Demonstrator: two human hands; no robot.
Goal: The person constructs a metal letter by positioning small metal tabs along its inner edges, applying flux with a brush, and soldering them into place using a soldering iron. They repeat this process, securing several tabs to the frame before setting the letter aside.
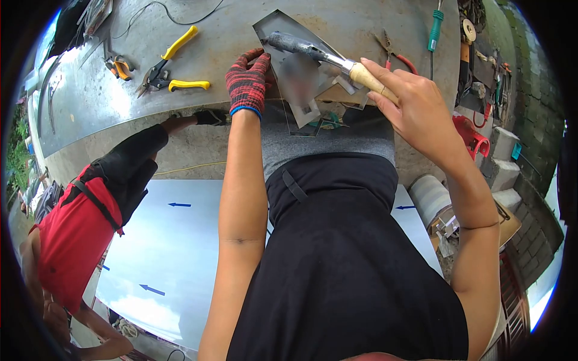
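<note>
My bare right hand [409, 99] is closed round the wooden handle of a tool [367, 78] whose dark metal head points left. That head lies over the upper left part of a shiny, box-like sheet metal piece [274, 23] at the table's near edge. In a red and black glove with a blue cuff, my left hand [248, 81] pinches the left edge of the metal piece, its fingertips close to the tool's head. Whether the head touches the metal cannot be made out.
Yellow-handled snips [180, 43] and orange-handled pliers [120, 66] lie left on the metal table [223, 36]. Red-handled pliers [397, 57] and a green-handled screwdriver [435, 33] lie right. A person in red [78, 228] is at the left, by a large sheet with blue arrows [174, 240].
</note>
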